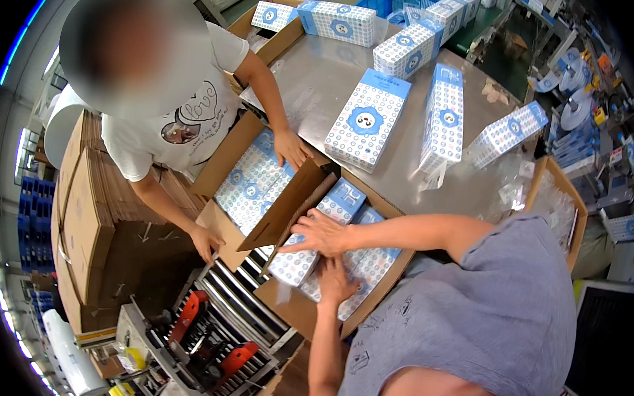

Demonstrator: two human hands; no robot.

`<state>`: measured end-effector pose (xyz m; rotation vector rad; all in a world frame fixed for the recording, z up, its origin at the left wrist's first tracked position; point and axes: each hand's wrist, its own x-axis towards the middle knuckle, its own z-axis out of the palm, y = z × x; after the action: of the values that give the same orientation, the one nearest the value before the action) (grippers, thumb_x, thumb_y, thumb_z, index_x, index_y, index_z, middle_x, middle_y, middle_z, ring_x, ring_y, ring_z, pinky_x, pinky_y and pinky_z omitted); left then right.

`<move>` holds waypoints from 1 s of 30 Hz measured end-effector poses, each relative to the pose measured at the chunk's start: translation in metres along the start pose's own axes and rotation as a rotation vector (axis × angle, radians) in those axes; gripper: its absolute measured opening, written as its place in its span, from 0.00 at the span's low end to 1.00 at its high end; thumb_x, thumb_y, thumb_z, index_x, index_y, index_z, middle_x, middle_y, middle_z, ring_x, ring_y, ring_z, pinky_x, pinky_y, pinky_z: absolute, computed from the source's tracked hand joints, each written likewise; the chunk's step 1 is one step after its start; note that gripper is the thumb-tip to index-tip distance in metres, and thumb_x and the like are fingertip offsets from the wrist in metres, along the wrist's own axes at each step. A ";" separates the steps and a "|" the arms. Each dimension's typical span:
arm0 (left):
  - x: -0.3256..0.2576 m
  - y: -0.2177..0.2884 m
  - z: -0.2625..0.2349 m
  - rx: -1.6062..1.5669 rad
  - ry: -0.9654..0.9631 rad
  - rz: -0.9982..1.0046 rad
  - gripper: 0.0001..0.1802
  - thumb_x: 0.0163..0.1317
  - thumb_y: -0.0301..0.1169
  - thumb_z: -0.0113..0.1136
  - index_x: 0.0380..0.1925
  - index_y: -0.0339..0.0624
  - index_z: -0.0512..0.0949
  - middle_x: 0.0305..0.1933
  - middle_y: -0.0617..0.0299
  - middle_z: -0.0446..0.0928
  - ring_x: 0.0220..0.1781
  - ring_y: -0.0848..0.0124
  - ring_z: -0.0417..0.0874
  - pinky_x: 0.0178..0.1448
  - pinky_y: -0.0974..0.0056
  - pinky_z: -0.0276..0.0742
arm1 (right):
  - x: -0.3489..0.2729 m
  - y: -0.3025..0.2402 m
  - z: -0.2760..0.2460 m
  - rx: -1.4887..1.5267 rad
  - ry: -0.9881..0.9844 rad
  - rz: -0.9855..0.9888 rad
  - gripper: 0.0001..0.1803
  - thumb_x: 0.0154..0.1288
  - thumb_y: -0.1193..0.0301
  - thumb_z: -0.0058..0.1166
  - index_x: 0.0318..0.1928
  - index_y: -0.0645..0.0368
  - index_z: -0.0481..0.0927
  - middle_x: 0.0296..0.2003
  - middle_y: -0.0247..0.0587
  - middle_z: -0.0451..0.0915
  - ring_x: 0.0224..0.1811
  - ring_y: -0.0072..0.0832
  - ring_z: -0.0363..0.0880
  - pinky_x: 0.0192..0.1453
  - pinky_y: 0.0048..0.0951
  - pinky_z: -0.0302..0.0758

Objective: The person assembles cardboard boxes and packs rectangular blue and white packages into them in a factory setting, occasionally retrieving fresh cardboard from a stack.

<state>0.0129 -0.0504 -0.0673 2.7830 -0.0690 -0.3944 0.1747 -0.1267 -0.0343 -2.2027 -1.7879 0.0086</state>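
Your right hand (320,232) lies across a packet (348,194) at the left of the near box (290,311); your left hand (336,280) is just beside it. With fingertips hidden, you can't make out either grip.

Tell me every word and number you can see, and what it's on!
I won't copy the words, but they're here:
White shirt: dark, curly writing with a picture.
Blue-and-white pack in the nearer carton: large white characters on blue.
Biggest-looking pack on the metal table: writing too small to read.
Grey shirt: small dark marks, unreadable.
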 end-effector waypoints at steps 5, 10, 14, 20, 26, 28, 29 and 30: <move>-0.024 -0.012 -0.042 -0.419 0.216 -0.011 0.30 0.55 0.30 0.71 0.59 0.36 0.75 0.60 0.39 0.75 0.63 0.42 0.74 0.67 0.49 0.70 | 0.030 0.034 0.062 0.383 -0.414 0.249 0.29 0.61 0.42 0.58 0.63 0.26 0.79 0.64 0.46 0.75 0.72 0.45 0.66 0.74 0.57 0.55; -0.005 -0.008 -0.106 -0.847 0.551 -0.079 0.12 0.63 0.21 0.64 0.47 0.31 0.81 0.48 0.51 0.83 0.47 0.63 0.86 0.53 0.62 0.83 | -0.007 0.041 -0.055 0.678 0.069 0.327 0.12 0.60 0.60 0.59 0.35 0.54 0.87 0.33 0.38 0.88 0.36 0.39 0.86 0.41 0.38 0.80; 0.107 0.064 -0.163 -0.439 0.647 0.202 0.20 0.61 0.29 0.68 0.50 0.31 0.78 0.54 0.42 0.78 0.58 0.44 0.77 0.63 0.45 0.71 | -0.128 0.133 -0.138 0.064 0.877 0.889 0.21 0.55 0.59 0.68 0.47 0.55 0.85 0.46 0.49 0.84 0.55 0.49 0.78 0.59 0.47 0.72; 0.292 0.122 -0.123 0.190 0.027 -0.222 0.85 0.27 0.73 0.75 0.79 0.45 0.39 0.80 0.29 0.36 0.81 0.30 0.34 0.67 0.13 0.34 | -0.244 0.223 -0.156 -0.044 0.395 1.665 0.57 0.50 0.56 0.69 0.78 0.44 0.49 0.78 0.60 0.39 0.70 0.64 0.59 0.68 0.69 0.63; 0.329 0.134 -0.104 0.201 -0.126 -0.209 0.81 0.33 0.59 0.81 0.79 0.53 0.34 0.77 0.23 0.38 0.77 0.27 0.50 0.69 0.20 0.49 | -0.286 0.193 -0.144 0.149 0.467 1.653 0.56 0.50 0.57 0.68 0.78 0.38 0.51 0.78 0.62 0.35 0.63 0.67 0.67 0.63 0.61 0.71; 0.322 0.147 -0.103 0.211 -0.104 -0.115 0.78 0.35 0.54 0.80 0.79 0.54 0.35 0.75 0.24 0.44 0.73 0.28 0.57 0.68 0.23 0.54 | -0.285 0.186 -0.152 0.125 0.455 1.671 0.57 0.49 0.57 0.69 0.78 0.39 0.51 0.78 0.62 0.36 0.62 0.67 0.68 0.61 0.61 0.72; 0.324 0.155 -0.098 0.175 -0.102 -0.055 0.77 0.35 0.52 0.80 0.79 0.54 0.34 0.74 0.26 0.47 0.72 0.30 0.59 0.68 0.25 0.57 | -0.291 0.187 -0.154 0.125 0.471 1.669 0.57 0.49 0.57 0.69 0.78 0.40 0.51 0.78 0.62 0.36 0.61 0.66 0.69 0.60 0.60 0.72; 0.326 0.167 -0.099 0.112 -0.151 -0.045 0.79 0.33 0.52 0.80 0.79 0.54 0.33 0.74 0.25 0.46 0.72 0.29 0.58 0.69 0.27 0.57 | -0.295 0.187 -0.155 0.127 0.482 1.657 0.57 0.49 0.57 0.69 0.78 0.41 0.51 0.78 0.62 0.36 0.60 0.66 0.70 0.59 0.60 0.73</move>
<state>0.3536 -0.2072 -0.0079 2.8642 -0.0653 -0.6296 0.3173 -0.4779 0.0145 -2.5420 0.5056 -0.0418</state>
